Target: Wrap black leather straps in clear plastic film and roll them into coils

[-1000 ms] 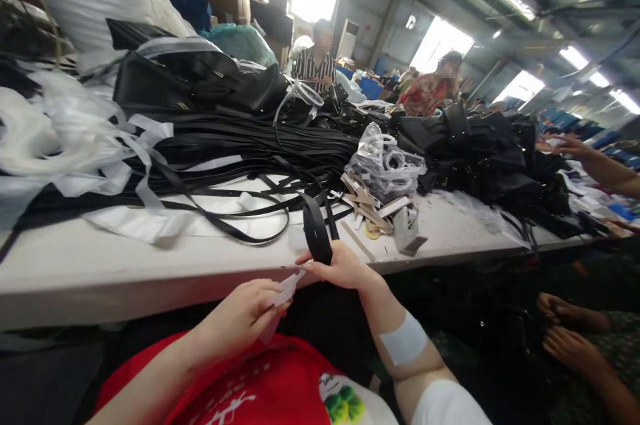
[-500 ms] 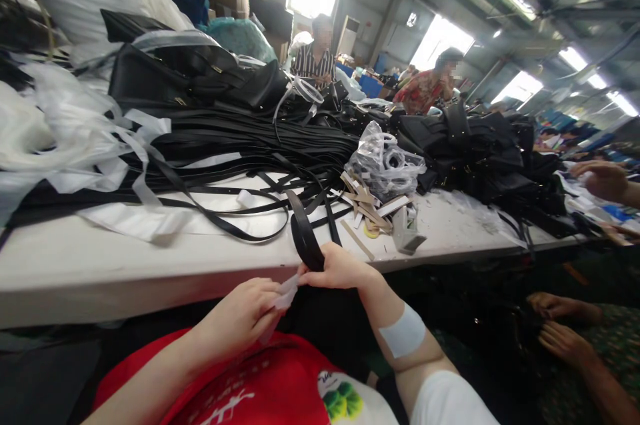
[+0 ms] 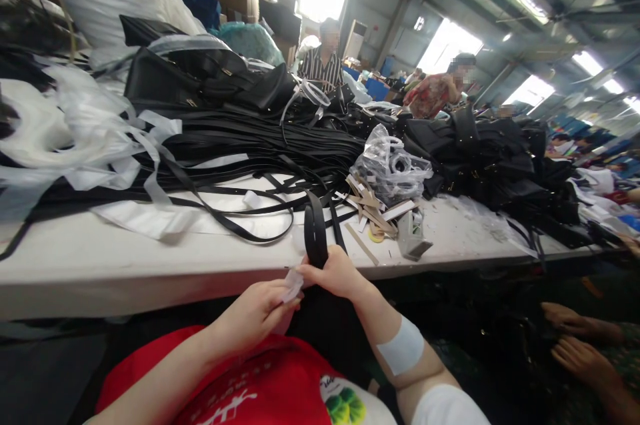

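My right hand is closed round a looped black strap, whose loop stands up above the fist at the table's front edge. Just to its left, my left hand pinches a strip of thin white wrapping. The strip reaches to the fingertips of my right hand, and the two hands almost touch. Below the hands, black material hangs in front of my red apron; what it belongs to is hidden.
Long black straps lie piled across the white table. White wrapping heaps at left. A clear plastic bundle, cardboard strips and a grey tape dispenser sit right of centre. Black bags stand beyond. A co-worker's hands are at lower right.
My left hand has moved a little right and closer to my right hand. The strap's loop stands more upright. The whole view has shifted slightly.
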Motion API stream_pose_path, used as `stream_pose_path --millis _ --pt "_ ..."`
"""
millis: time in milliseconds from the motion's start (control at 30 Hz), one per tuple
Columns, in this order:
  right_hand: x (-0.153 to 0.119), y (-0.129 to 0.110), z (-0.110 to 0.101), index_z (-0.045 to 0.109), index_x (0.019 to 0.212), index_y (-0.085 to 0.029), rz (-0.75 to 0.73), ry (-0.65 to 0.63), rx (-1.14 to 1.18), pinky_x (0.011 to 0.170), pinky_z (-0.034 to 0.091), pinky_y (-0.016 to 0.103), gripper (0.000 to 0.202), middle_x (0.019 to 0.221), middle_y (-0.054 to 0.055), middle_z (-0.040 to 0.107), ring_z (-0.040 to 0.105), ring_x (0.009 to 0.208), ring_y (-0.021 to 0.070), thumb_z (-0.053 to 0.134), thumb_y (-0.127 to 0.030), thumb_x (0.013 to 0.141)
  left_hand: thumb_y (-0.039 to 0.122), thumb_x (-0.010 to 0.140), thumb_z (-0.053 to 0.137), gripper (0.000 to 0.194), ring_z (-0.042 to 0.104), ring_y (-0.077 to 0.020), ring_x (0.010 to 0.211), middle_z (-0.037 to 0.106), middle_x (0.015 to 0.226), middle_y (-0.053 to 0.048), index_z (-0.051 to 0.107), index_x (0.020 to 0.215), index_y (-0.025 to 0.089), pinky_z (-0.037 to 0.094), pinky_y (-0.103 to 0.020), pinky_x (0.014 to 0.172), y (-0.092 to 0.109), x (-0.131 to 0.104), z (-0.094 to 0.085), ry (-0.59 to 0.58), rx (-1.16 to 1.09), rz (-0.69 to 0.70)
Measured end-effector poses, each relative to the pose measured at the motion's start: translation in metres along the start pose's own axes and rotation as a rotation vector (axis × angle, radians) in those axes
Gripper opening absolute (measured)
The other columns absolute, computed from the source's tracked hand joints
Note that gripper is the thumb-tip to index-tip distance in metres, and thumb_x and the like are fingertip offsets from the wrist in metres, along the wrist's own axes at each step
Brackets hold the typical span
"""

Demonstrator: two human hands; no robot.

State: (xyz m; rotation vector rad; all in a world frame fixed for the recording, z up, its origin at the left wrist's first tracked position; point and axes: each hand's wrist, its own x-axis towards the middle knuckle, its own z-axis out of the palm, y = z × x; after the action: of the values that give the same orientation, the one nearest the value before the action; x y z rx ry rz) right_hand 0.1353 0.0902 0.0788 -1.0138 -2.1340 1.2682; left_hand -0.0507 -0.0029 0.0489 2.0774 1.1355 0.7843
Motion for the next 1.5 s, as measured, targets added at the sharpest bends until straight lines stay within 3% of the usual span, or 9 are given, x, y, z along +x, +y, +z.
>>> stream_pose_path --millis 167,300,467,800,1067,1267,1500 --pt "0.001 -0.001 -0.026 0.072 0.079 -0.015 0.127 0.329 0.26 0.04 0.038 0.021 0.046 0.063 0.005 0.069 0.052 0.043 0.0099 0.056 -0.057 0.085 0.023 0.095 0.043 0.026 0.067 -0.0162 0.097 0.074 0.104 -0.002 0.069 0.094 0.023 0.05 -0.024 0.089 -0.011 -0.009 0.002 0.023 0.089 -0.004" --pt "0.017 -0.008 -0.044 0.066 0.072 -0.015 0.028 0.569 0.552 0.036 0.035 0.019 0.054 0.048 0.001 0.06 0.05 0.038 0.009 0.06 -0.068 0.077 0.024 0.095 0.041 0.028 0.068 -0.0166 0.093 0.074 0.099 -0.002 0.07 0.093 0.024 0.05 -0.026 0.09 -0.003 -0.015 0.001 -0.002 0.138 0.058" --pt "0.044 -0.014 -0.052 0.059 0.069 -0.017 -0.082 0.688 0.799 0.032 0.031 0.017 0.054 0.042 -0.005 0.052 0.042 0.031 0.0062 0.064 -0.071 0.072 0.026 0.097 0.039 0.03 0.067 -0.0143 0.088 0.073 0.098 -0.002 0.069 0.093 0.024 0.05 -0.024 0.085 0.015 -0.022 0.005 -0.072 0.086 0.104" --pt "0.056 -0.019 -0.065 0.054 0.071 -0.018 -0.061 0.722 0.992 0.031 0.027 0.015 0.05 0.042 -0.009 0.048 0.038 0.03 0.0031 0.064 -0.066 0.075 0.03 0.099 0.035 0.034 0.064 -0.0149 0.085 0.07 0.092 -0.003 0.067 0.087 0.022 0.047 -0.023 0.082 0.013 -0.041 0.007 -0.149 -0.063 0.003" --pt "0.057 -0.016 -0.058 0.056 0.071 -0.017 -0.083 0.708 0.993 0.03 0.027 0.015 0.049 0.042 -0.008 0.051 0.04 0.03 0.004 0.064 -0.065 0.076 0.036 0.098 0.035 0.041 0.063 -0.0159 0.086 0.07 0.089 -0.004 0.066 0.077 0.02 0.047 -0.024 0.085 0.026 -0.035 0.0 -0.17 -0.2 -0.003" --pt "0.056 -0.013 -0.056 0.056 0.07 -0.017 -0.093 0.7 1.01 0.03 0.028 0.014 0.048 0.042 -0.007 0.051 0.041 0.031 0.0041 0.067 -0.063 0.075 0.032 0.098 0.039 0.036 0.064 -0.0149 0.089 0.07 0.096 -0.004 0.068 0.081 0.019 0.047 -0.023 0.085 0.027 -0.029 -0.003 -0.177 -0.294 -0.023" --pt "0.058 -0.012 -0.057 0.055 0.07 -0.017 -0.062 0.694 1.049 0.029 0.027 0.014 0.048 0.042 -0.008 0.05 0.039 0.03 0.0036 0.068 -0.063 0.073 0.034 0.097 0.04 0.036 0.063 -0.0129 0.082 0.069 0.09 -0.003 0.066 0.077 0.018 0.046 -0.022 0.082 0.024 -0.026 -0.004 -0.167 -0.296 -0.057"
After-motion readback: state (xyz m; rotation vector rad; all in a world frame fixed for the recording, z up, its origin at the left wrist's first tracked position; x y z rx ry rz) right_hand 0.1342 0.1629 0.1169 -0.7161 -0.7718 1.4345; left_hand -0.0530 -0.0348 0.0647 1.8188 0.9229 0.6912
